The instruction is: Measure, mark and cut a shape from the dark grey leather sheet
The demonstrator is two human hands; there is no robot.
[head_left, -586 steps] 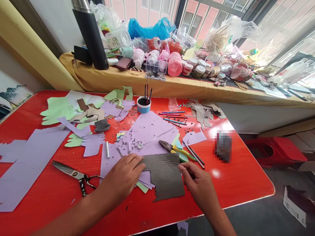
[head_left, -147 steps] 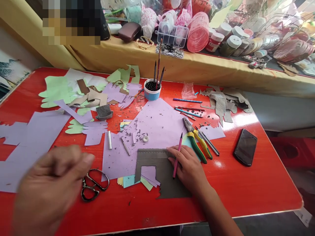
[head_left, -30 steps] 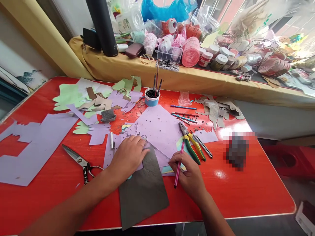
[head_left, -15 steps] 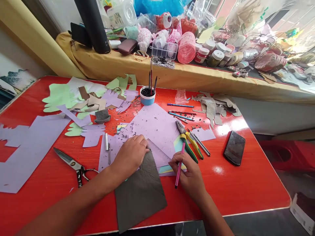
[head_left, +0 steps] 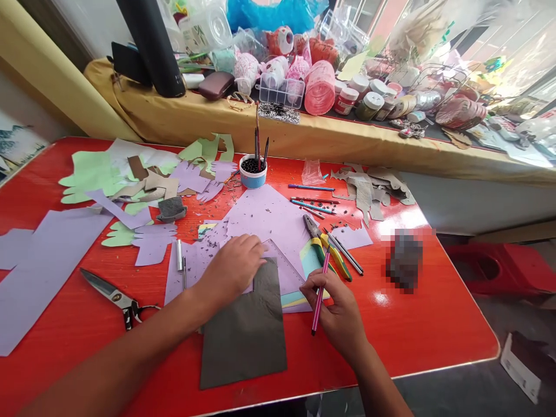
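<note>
A dark grey sheet [head_left: 247, 336], soft and leathery in look, lies at the table's near side. My left hand [head_left: 234, 263] is closed on its upper edge, with the thumb hidden. A magenta pen [head_left: 321, 294] leans across my right hand [head_left: 336, 304], held in its closed fingers. Those fingertips also pinch the lower end of a clear ruler [head_left: 284, 258], whose other end reaches close to my left fingers. Beneath lie lilac paper sheets [head_left: 264, 211] with dark crumbs scattered on them.
Scissors [head_left: 117, 296] lie left of my left forearm; pliers [head_left: 325, 246] and pens are beyond my right hand. A small pot [head_left: 253, 172] holds thin tools. Paper scraps [head_left: 93, 174] and grey offcuts [head_left: 369, 191] lie farther back. A dark blurred object [head_left: 405, 260] is at right.
The dark grey sheet has turned straighter and shifted slightly away from the table's front edge. My left hand has moved a little left off its corner. My right hand still holds pen and ruler.
</note>
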